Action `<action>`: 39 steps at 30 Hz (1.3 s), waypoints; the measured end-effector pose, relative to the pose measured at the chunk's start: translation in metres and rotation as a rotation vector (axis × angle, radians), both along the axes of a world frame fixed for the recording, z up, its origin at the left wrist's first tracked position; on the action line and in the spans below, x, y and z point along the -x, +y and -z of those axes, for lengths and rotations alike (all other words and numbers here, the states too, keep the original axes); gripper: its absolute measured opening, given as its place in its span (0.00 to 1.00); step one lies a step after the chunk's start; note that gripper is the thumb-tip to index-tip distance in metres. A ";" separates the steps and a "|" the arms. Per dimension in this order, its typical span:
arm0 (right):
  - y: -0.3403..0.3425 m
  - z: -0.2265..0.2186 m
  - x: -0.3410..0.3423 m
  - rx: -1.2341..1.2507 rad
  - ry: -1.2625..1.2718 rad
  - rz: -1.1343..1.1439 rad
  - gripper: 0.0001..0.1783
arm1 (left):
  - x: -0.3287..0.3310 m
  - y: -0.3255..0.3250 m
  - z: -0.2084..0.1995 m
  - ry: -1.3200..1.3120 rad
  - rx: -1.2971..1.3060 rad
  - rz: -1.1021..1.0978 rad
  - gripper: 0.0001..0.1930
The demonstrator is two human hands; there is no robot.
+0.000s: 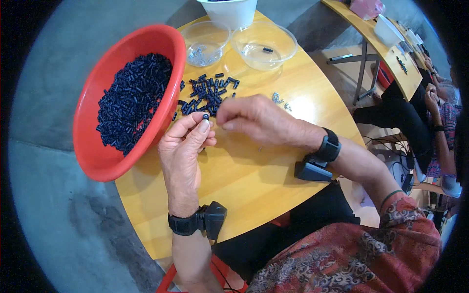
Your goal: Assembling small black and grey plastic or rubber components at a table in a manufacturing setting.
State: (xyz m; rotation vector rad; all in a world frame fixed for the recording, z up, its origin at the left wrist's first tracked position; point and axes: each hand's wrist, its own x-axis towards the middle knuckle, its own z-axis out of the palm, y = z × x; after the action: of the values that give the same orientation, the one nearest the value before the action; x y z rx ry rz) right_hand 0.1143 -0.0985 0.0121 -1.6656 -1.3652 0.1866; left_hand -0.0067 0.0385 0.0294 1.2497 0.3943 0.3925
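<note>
Between thumb and index finger, my left hand (183, 146) pinches a small black plastic piece (205, 117), end up. Close to its right is my right hand (259, 117), slightly blurred, its fingers drawn together; whatever they may hold is hidden. Just beyond both hands lies a loose pile of short black cylindrical pieces (212, 93) on the yellow wooden table (234, 180). Right of that pile, small silvery metal parts (278, 99) lie scattered. A large red basin (178, 63) tilts at the left, heaped with many more black pieces (132, 102).
At the table's far side stand a clear bowl (183, 36) with silvery parts, another clear bowl (293, 46) with a black piece inside, and a white tub (229, 13). To the right, other people sit at a second wooden table (398, 51) with a white bowl (387, 32).
</note>
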 end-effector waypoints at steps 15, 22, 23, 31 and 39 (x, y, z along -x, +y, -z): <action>-0.013 -0.016 -0.010 -0.049 0.978 -0.026 0.08 | -0.003 -0.024 0.007 0.067 0.063 0.061 0.09; -0.010 -0.013 -0.005 -0.085 0.915 -0.019 0.08 | -0.003 -0.027 0.007 0.048 0.120 0.062 0.10; -0.010 -0.013 -0.004 -0.089 0.885 -0.015 0.08 | -0.003 -0.027 0.007 0.050 0.130 0.060 0.10; -0.010 -0.012 -0.005 -0.111 0.769 -0.024 0.07 | -0.002 -0.026 0.008 0.041 0.176 0.089 0.10; -0.012 -0.014 -0.006 -0.117 0.595 -0.018 0.07 | -0.001 -0.024 0.009 0.040 0.280 0.138 0.10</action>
State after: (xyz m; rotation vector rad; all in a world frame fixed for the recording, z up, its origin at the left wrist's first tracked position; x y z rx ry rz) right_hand 0.1205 -0.1107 0.0256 -1.3500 -0.9177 0.5540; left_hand -0.0061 0.0141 0.0203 1.0057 0.3800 0.1867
